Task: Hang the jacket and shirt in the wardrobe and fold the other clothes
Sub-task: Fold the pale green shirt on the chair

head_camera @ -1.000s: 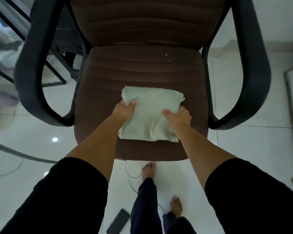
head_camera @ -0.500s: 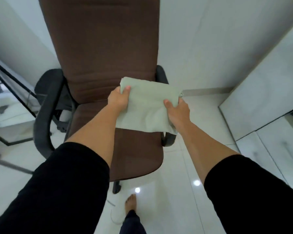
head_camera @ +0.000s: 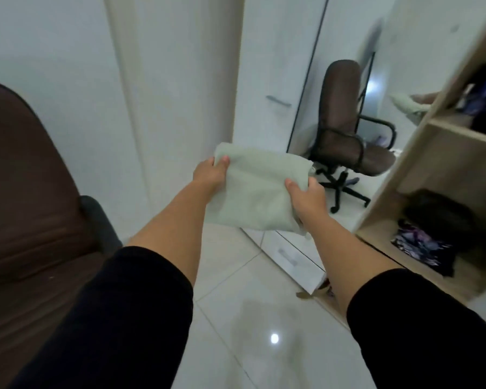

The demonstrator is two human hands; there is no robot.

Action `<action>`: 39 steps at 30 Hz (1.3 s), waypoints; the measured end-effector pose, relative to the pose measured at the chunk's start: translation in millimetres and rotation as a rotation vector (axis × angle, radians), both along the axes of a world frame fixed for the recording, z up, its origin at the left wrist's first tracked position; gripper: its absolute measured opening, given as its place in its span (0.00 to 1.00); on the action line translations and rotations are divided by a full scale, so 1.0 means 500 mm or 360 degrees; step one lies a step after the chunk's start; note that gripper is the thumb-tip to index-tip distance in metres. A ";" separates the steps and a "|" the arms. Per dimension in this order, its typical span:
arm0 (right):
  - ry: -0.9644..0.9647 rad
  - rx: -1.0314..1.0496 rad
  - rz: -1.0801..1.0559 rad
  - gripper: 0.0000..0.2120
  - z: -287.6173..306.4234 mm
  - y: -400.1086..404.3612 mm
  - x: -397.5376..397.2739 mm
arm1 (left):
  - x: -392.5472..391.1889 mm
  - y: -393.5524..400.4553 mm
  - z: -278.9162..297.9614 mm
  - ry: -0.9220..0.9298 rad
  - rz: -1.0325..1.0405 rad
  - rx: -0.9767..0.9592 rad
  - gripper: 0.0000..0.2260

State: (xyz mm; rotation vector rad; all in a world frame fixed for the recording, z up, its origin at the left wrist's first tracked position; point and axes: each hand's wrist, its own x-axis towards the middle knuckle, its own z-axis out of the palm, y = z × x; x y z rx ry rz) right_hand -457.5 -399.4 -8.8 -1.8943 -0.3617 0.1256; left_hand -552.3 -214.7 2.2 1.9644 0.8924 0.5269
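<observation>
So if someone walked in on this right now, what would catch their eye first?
Probably the folded pale green cloth held up mid-frame, the left hand pinching its far left corner and the right hand gripping its right edge. Next, the mirror behind it, reflecting a brown office chair. At right, the open wooden wardrobe has dark clothes on its shelves.

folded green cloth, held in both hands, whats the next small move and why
Probably carry the folded green cloth rightward and set it on a shelf of the open wardrobe. The left hand and right hand grip its sides in mid-air, and the shelves stand just to its right.
</observation>
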 end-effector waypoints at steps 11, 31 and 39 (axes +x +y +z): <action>0.0062 0.0078 -0.0743 0.19 -0.026 -0.285 0.263 | 0.446 -0.238 -0.010 0.0076 -0.0727 -0.0157 0.25; 0.0321 -0.0086 -0.1469 0.24 -0.160 -0.588 0.549 | 0.929 -0.568 -0.190 0.0348 -0.1420 -0.0415 0.21; 0.0462 -0.0170 -0.1381 0.27 -0.295 -0.724 0.819 | 1.176 -0.711 -0.329 0.0536 -0.1289 -0.0189 0.21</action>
